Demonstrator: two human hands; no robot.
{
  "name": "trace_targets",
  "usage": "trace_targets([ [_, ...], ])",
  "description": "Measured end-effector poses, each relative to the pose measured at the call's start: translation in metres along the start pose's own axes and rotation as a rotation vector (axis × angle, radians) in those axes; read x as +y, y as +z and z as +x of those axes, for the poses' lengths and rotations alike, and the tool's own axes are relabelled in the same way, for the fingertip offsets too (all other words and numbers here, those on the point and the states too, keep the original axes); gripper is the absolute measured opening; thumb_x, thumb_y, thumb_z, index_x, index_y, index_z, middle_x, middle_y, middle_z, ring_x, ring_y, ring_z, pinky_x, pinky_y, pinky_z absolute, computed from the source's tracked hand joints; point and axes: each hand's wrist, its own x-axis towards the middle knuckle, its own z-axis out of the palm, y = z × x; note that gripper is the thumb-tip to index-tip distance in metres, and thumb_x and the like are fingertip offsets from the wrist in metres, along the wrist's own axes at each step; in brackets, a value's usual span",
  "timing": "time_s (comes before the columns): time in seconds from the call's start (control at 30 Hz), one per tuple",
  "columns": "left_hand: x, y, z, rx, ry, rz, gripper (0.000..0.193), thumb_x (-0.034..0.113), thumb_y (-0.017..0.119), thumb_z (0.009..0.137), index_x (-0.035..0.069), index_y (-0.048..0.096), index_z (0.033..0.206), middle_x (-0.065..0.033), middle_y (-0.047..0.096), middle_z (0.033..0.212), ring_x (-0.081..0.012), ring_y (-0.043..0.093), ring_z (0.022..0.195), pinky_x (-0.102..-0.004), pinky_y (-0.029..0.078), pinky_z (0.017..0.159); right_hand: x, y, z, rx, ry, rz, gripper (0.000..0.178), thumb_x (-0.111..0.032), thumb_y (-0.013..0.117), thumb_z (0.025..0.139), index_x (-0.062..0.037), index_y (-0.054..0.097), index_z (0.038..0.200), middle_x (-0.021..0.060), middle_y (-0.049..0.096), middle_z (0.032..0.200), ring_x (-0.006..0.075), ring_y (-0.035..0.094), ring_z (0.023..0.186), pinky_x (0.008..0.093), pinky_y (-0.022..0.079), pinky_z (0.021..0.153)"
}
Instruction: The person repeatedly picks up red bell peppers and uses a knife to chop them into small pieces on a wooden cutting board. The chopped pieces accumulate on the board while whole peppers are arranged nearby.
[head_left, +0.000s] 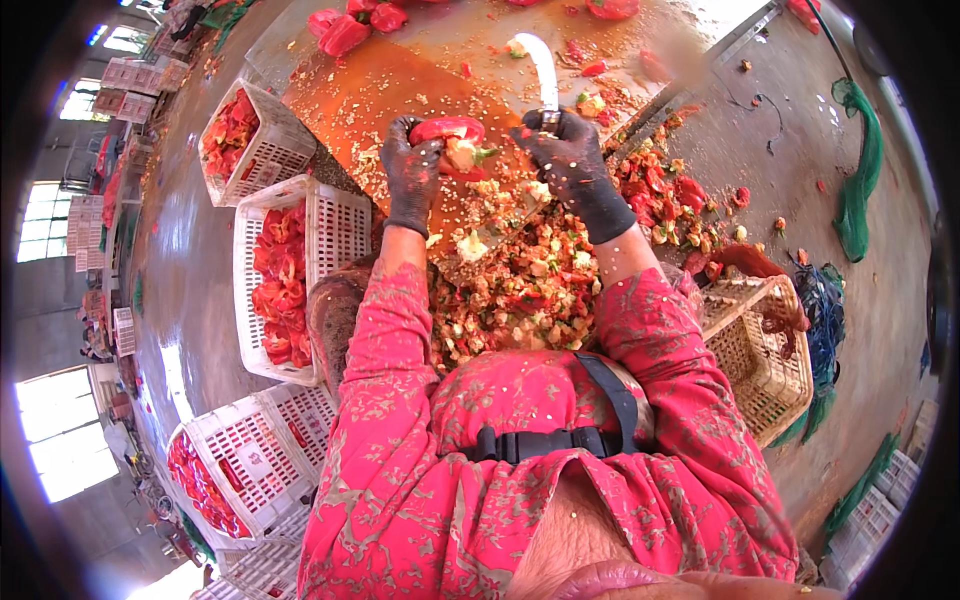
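Her left hand point(412, 170) cups a red pepper point(447, 135) over the worktop point(370, 90), core facing her so the knife point(543, 75), clenched in the right hand point(570, 160), can reach it; scraps point(520, 290) fall beside crates point(290, 280) of cut peppers.
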Motion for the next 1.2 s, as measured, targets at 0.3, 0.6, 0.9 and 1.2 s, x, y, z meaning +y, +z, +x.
trace_targets([
  [0.3,0.046,0.033,-0.020,0.184,0.262,0.328,0.022,0.000,0.058,0.066,0.001,0.052,0.086,-0.0114,0.058,0.078,-0.0227,0.057,0.072,-0.0324,0.046,0.069,-0.004,0.016,-0.010,-0.017,-0.415,-1.024,0.027,-0.027,0.068,0.073,-0.0030,0.059,0.081,0.0159,0.060,0.072,0.0355,0.058,0.067,0.0412,0.046,0.062],
  [0.6,0.043,0.031,-0.016,0.088,0.208,0.318,0.022,0.011,0.059,0.074,0.001,0.057,0.093,-0.0137,0.061,0.083,-0.0265,0.061,0.073,-0.0355,0.049,0.067,-0.001,-0.001,-0.009,-0.177,-0.338,-1.060,0.026,-0.025,0.066,0.077,-0.0013,0.059,0.085,0.0141,0.049,0.058,0.0131,0.044,0.050,0.0337,0.037,0.048],
  [0.9,0.007,0.040,-0.016,0.128,0.404,0.361,0.036,0.010,0.060,0.068,0.003,0.052,0.102,-0.0179,0.057,0.082,-0.0381,0.056,0.077,-0.0438,0.045,0.066,0.015,-0.004,-0.010,-0.196,-0.147,-0.346,0.013,-0.015,0.064,0.079,-0.0043,0.059,0.075,-0.0043,0.053,0.060,0.0043,0.046,0.050,0.0215,0.035,0.043],
  [1.2,-0.021,-0.014,-0.019,-0.070,0.248,0.064,0.013,0.009,0.051,0.079,0.004,0.053,0.090,-0.0081,0.057,0.078,-0.0214,0.057,0.071,-0.0348,0.046,0.062,0.007,-0.041,0.016,0.180,-0.494,-0.796,0.013,-0.012,0.065,0.078,-0.0023,0.060,0.085,0.0029,0.061,0.071,0.0075,0.053,0.059,0.0220,0.040,0.050],
])
